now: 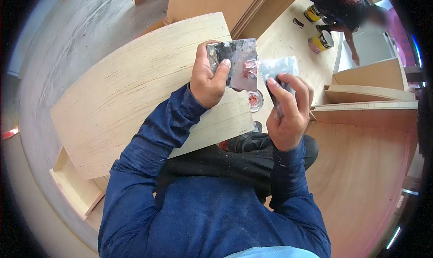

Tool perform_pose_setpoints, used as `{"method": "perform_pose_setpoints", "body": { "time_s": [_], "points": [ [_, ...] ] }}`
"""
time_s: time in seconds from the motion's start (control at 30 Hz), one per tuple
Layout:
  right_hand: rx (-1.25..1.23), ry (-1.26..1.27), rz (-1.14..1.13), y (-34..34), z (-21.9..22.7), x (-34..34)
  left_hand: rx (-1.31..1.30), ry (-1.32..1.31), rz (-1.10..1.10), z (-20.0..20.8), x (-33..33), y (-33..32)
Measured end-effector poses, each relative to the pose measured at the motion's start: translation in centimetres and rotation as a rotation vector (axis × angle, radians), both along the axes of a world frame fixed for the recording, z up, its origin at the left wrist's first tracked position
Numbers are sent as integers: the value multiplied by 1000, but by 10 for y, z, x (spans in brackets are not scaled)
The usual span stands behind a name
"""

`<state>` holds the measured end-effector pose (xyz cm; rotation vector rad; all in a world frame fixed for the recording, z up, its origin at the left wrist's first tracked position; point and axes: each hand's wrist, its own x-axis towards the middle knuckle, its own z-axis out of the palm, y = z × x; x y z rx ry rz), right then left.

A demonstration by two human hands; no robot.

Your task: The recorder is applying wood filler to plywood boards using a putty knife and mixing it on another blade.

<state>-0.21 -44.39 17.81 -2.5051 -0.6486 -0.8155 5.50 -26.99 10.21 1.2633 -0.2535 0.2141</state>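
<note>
My left hand [209, 82] grips a square, flat metal putty scraper [243, 48] with its thumb on top. The scraper is smeared dark and grey, and near its right edge sits a dab of pinkish-white putty [250, 69]. To the right, my right hand [291, 116] is closed round a second metal putty scraper [285, 64], whose blade is pale and shiny. The two blades are side by side, their edges very close; whether they touch I cannot tell. Below and left of them lies a pale plywood panel [135, 95] with one curved edge.
An open container [255, 100] with red and white contents stands just past the panel's right edge. Wooden cabinet parts [361, 141] lie at the right. Another person [345, 8] bends over at the far right, near two yellow-and-black buckets [321, 42]. Tall wooden boards [198, 5] stand behind the panel.
</note>
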Motion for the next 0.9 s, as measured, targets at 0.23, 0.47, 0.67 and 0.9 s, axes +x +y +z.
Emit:
{"method": "perform_pose_setpoints", "body": {
  "time_s": [0.23,0.47,0.67,0.9],
  "points": [
    [56,-67,-40,3,0,-11,59,-32,32,5,-5,1],
    [224,-18,1,2,-12,-12,-32,-6,-4,2,-4,-1],
    [69,88,44,-7,-37,-2,-171,64,-55,-3,-1,-3],
    [-82,14,-22,-45,-51,12,-241,103,-76,1,-1,-7]
  ]
}}
